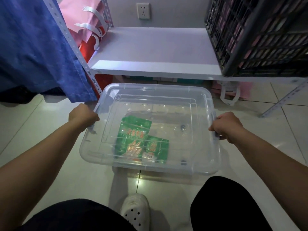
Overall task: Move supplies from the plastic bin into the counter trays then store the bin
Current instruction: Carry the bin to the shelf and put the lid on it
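Leftmost, a blue fabric garment (pixel 33 47) hangs down beside a perforated grey metal shelf upright (pixel 73 45), its woven cloth creased and soft against the hard punched steel. Behind the upright sit a pink paper bag (pixel 80 19) with white ribbon handles and a glossy red bag (pixel 86 49) below it. The left hand (pixel 83 116) is curled into a closed grip on the left edge of the plastic bin (pixel 208 130), fingers wrapped under the rim by a dark grey latch. The bin is clear, rectangular with rounded corners, capped by a transparent lid moulded with stepped ridges, and it is in front of the white shelf board (pixel 155 52), above pale glossy floor tiles (pixel 30 124); I cannot tell whether it rests on the floor. Through the lid, near the bin's front edge, lie two green foil packets (pixel 133 139) printed with red and yellow Chinese characters and a drawing of a hand; the writing is too blurred to read. A white wall socket (pixel 143 10) sits on the wall above the shelf. The right hand (pixel 226 125) is likewise clenched around the bin's right edge at its latch. On the shelf's right end stands a black lattice crate (pixel 256 39). Below, a white perforated clog (pixel 135 210) shows between dark trouser legs.
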A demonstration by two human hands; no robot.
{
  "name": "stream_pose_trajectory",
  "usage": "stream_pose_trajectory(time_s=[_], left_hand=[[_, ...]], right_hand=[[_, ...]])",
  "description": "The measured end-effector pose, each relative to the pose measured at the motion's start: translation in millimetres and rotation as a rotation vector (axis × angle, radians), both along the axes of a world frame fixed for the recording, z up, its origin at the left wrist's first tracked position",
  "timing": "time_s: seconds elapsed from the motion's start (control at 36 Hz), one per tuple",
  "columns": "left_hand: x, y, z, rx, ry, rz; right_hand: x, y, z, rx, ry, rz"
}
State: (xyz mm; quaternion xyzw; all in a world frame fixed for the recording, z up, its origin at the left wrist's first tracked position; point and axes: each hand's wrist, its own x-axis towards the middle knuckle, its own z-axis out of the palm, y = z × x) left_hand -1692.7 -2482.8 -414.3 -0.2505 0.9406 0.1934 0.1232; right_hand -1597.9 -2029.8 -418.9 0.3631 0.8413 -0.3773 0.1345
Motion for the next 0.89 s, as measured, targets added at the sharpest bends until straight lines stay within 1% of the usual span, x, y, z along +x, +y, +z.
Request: stream_pose_trajectory(time_s=[0.03,0.08,0.11,0.19,0.28,0.33,0.39,0.44,0.5,0.58,0.69,0.81,0.89], left_hand=[[1,1,0,-0.013,0.011,-0.001],[6,-3,-2,0.07,0.01,0.036],[9,-7,-2,0.156,0.012,0.063],[35,-17,0,0.5,0.017,0.121],[77,-27,-10,0.652,0.037,0.122],[109,-36,-21,0.751,0.058,0.152],[137,-43,-28,0.908,0.049,0.207],[152,-46,-31,1.074,0.03,0.259],[156,-43,-33,1.184,0.021,0.317],[152,-34,-28,1.289,0.016,0.405],[143,-24,-7,1.393,0.032,0.468],[140,-13,21,1.477,0.053,0.502],[147,-11,41,1.514,0.096,0.496]], right_hand=[[1,-1,0,0.001,0.006,-0.005],[4,2,0,-0.055,0.023,-0.022],[7,4,0,-0.095,0.038,-0.036],[27,7,-3,-0.209,0.129,-0.093],[65,4,-9,-0.284,0.219,-0.144],[94,1,-14,-0.409,0.207,-0.182],[117,-1,-16,-0.532,0.138,-0.201],[130,-2,-16,-0.644,0.098,-0.187],[133,-2,-15,-0.761,0.094,-0.185],[130,-1,-12,-0.917,0.125,-0.224],[118,-2,5,-1.095,0.232,-0.261],[110,1,31,-1.16,0.295,-0.279],[117,3,50,-1.181,0.333,-0.244]])
